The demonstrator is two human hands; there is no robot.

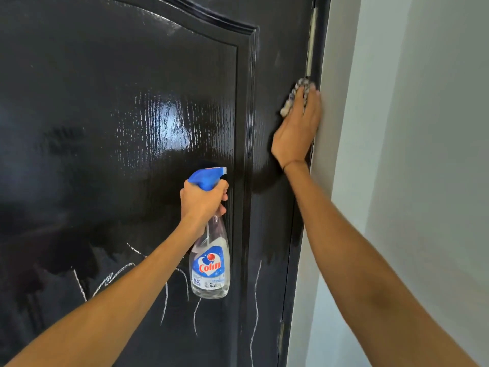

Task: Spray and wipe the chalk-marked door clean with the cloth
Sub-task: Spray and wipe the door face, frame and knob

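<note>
Where the view begins at the left, the black door [119, 128] fills most of the frame, its upper panel glossy and wet-looking, with light reflecting off the grain near the centre. White chalk marks [105, 282] remain on the lower part of the panel, as angled strokes and wavy vertical lines, with one more wavy line on the door's right stile. Right of centre, the left hand [202, 198] has its fingers curled round the neck of a spray bottle [210, 263], just under the blue trigger head [207, 177], whose nozzle points right. That bottle hangs upright, close in front of the panel's right moulding; it is clear plastic with a blue label reading "Colin". Further right, the right hand [297, 128] lies flat with straight fingers, pressing a pale, patterned cloth [296, 95] against the door's right stile beside the frame edge. Only the cloth's upper and left edges show past the fingers. A thin band sits on that wrist. At the far right, a pale wall [410, 154] adjoins the door frame.
</note>
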